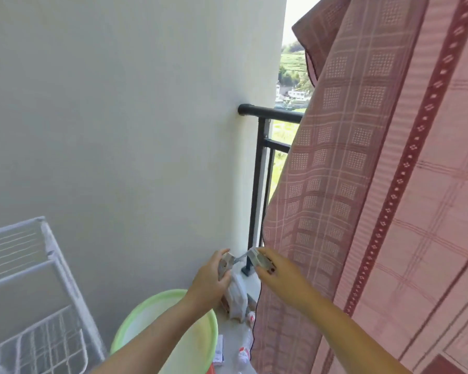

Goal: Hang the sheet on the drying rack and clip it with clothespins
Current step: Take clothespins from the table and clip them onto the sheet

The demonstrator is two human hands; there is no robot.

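Note:
A pink checked sheet [376,184] with dark red bands hangs from above and fills the right half of the view. Just left of its lower edge, my left hand [211,279] grips a grey-white clothespin [225,261]. My right hand [278,273] pinches a second grey-white clothespin [258,259]. The two clothespins sit close together, and a thin metal part shows between them. The bar that carries the sheet is out of view.
A white wall [133,117] stands ahead. A black balcony railing [265,163] runs behind the sheet. A green basin [170,327] lies below my left arm, a white wire rack [33,287] at lower left, a white plastic bag [238,298] and small packets on the floor.

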